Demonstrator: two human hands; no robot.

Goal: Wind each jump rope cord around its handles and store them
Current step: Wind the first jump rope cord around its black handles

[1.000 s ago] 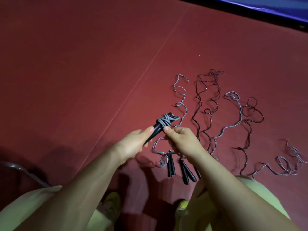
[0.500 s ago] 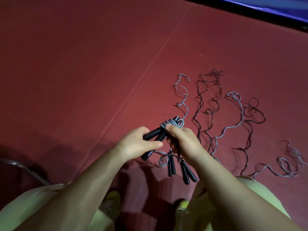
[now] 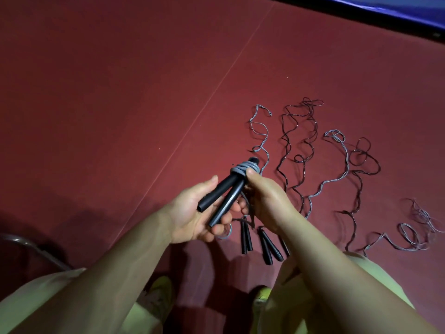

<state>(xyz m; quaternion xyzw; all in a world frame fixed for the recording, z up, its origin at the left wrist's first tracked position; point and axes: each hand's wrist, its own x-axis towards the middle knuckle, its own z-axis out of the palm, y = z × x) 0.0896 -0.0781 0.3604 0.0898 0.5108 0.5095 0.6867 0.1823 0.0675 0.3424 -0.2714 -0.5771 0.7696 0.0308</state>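
Two black jump rope handles (image 3: 222, 196) lie across the palm of my left hand (image 3: 192, 213), whose fingers curl under them. Grey cord (image 3: 243, 169) is wound in several turns around the handles' far ends. My right hand (image 3: 265, 198) pinches that cord just below the wound turns, thumb on top. The rest of the grey cord (image 3: 261, 131) trails away over the red floor. Other jump ropes lie uncoiled to the right: a dark one (image 3: 301, 131), a grey one (image 3: 337, 165) and another dark one (image 3: 361, 165). Their black handles (image 3: 267, 244) lie on the floor below my hands.
A tangled grey cord (image 3: 414, 227) lies at the far right. The red floor mat (image 3: 120, 92) has a seam running diagonally. A blue mat edge (image 3: 385, 8) borders the top right. A metal chair leg (image 3: 29, 247) sits at lower left. My knees and yellow shoes (image 3: 159, 295) are at the bottom.
The handles have tilted from pointing away to lying across my left palm, butt ends toward me. More cord sits wound at their far ends, and the trailing loop has shortened.
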